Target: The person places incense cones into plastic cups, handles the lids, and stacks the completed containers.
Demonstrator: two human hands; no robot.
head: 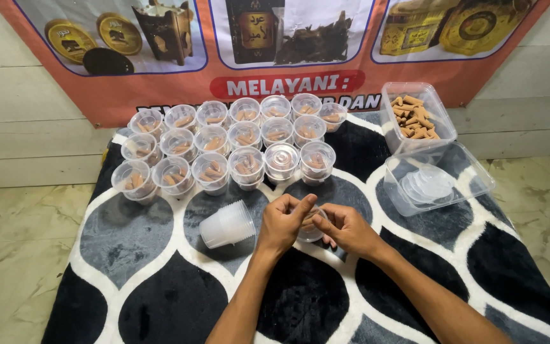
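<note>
both hands meet over the rug, w/ the left hand [281, 223] curled round one side of a small clear cup [311, 224] and the right hand [346, 228] pinching its other side, fingers bent close on the rim; cup sits between them just above the rug, and it looks like a lid is on or being pressed on top, can't tell for sure. cup is thin clear plastic, so prob very light, a bit flexy and easy to dent or crack if squeezed hard; smooth walls may slip, so best hold is round the rim and upper wall w/ fingertips, not the middle. just left of the hands lies a stack of empty cups [227, 224] on its side. beyond that, rows of filled cups [224, 143] w/ brown sticks inside, most lidded. to the right a clear tub of brown sticks [415, 118] and nearer a clear tub of lids [437, 181]. surface is a soft plush rug [128, 236], black/grey/white leaf pattern, so things could tip on it. rug lies on a pale marble-look floor [7, 255]; behind is a white wall [27, 108] w/ an orange banner [179, 86].
</note>
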